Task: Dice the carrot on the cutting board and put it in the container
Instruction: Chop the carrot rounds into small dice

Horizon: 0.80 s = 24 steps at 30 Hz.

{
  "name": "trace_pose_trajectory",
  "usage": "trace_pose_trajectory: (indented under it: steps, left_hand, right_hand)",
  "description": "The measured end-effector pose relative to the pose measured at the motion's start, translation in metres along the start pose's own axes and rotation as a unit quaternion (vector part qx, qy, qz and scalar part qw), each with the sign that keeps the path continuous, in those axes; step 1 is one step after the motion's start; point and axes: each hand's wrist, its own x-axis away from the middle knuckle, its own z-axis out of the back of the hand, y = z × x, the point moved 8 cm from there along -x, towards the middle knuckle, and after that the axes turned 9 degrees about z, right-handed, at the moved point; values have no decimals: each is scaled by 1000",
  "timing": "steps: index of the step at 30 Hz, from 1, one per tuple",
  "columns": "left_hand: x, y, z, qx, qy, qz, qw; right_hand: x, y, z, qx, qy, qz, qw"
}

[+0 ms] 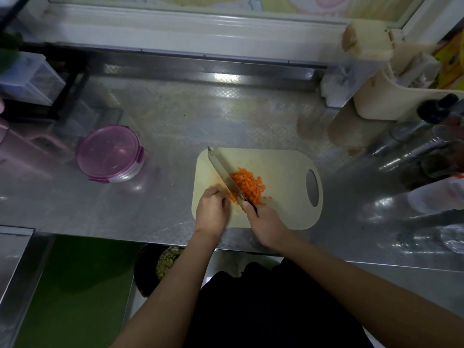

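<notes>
We're in a kitchen here, a small home one by the look of it. A patterned steel tabletop (175, 136) fills the view, with a white window frame (175, 23) behind it at 12 o'clock. In the middle, a cream cutting board (283, 167) carries a heap of chopped carrot (247, 184) under a long knife (222, 172). Out at 9 o'clock sits a round container (110, 153) with a purple clip lid. At 2 o'clock there's a cream plastic caddy (376, 96), and at 3 o'clock dark-capped bottles (437, 109) crowd the edge.
</notes>
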Motion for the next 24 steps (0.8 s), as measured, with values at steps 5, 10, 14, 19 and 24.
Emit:
trace_pose_trajectory:
  steps: [5,10,14,19,24]
  left_hand:
    - [1,2,1,0,-1,4,1000]
    - [1,2,2,1,-1,1,1000]
    - [1,0,0,3,-3,9,1000]
    - [2,-1,0,-2,2,-1,1000]
    - [4,-1,0,1,8,-19,1000]
  right_hand:
    - [-6,-1,-6,36,-6,-2,999]
    - [-10,-3,-6,57,-11,3,998]
    - [-10,4,-10,47,1,4,999]
    - [-10,-3,-3,15,10,16,1000]
    - [-18,-10,0,-19,20,20,999]
